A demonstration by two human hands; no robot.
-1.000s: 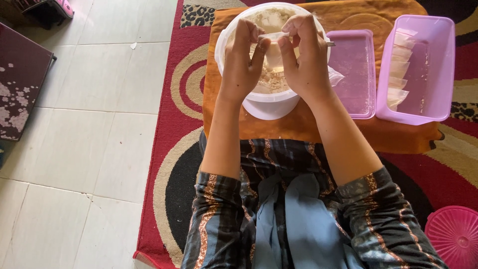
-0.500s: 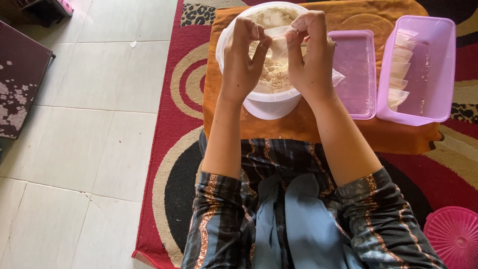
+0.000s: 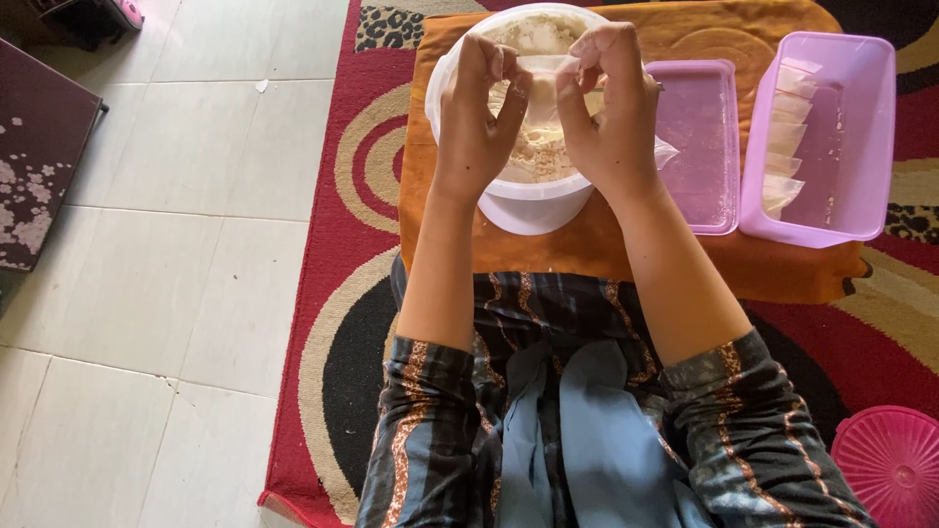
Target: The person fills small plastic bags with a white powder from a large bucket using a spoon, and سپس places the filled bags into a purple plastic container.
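Observation:
My left hand (image 3: pixel 476 122) and my right hand (image 3: pixel 610 112) are held together over a white round tub (image 3: pixel 528 203) of pale powder (image 3: pixel 536 152). Between the fingertips of both hands is a small clear plastic pouch (image 3: pixel 544 80), its top edge pinched from each side. The pouch hangs above the powder and looks partly filled with the same pale stuff. A metal handle sticks out behind my right hand; what it belongs to is hidden. The tub stands on a low table covered with an orange cloth (image 3: pixel 626 249).
Right of the tub lies a flat pink lid (image 3: pixel 696 137). Beside it stands a pink rectangular box (image 3: pixel 856 127) with several filled pouches (image 3: pixel 784 132) lined along its left wall. A round pink lid (image 3: pixel 892 464) lies on the red patterned rug (image 3: pixel 337 293). White tiled floor (image 3: pixel 166 244) is at left.
Both hands lifted the pouch slightly and shifted a little right over the tub, the fingers working along its top edge. Nothing else moved.

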